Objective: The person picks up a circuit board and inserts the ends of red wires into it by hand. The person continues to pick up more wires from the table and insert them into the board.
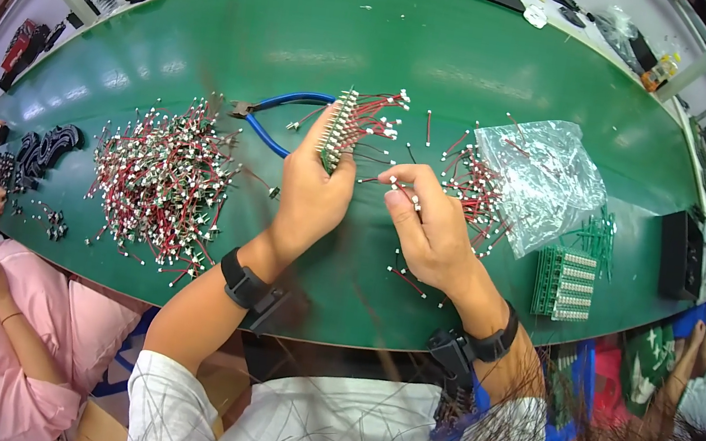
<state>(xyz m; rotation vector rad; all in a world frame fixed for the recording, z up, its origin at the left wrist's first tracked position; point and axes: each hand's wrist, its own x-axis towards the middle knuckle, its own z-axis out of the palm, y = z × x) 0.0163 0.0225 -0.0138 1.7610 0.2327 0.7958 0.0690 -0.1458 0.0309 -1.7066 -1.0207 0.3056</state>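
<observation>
My left hand [314,192] is closed around a narrow green circuit board panel [339,132] held upright over the middle of the table. Short red cables [379,119] with white plugs stick out from its right side. My right hand [431,232] pinches a small cable with a white plug [393,180] between thumb and fingertips, a little to the right of the panel. Just behind my left hand lie blue-handled cutting pliers [293,100]. To the left spreads a large heap of red cable pieces [163,178] with small parts on their ends.
A smaller pile of red cables [476,189] lies right of my right hand, partly under a clear plastic bag [550,182]. Stacked green boards [564,286] and a black box [681,256] stand farther right on the green table [381,33]. A person in pink [16,335] sits at left.
</observation>
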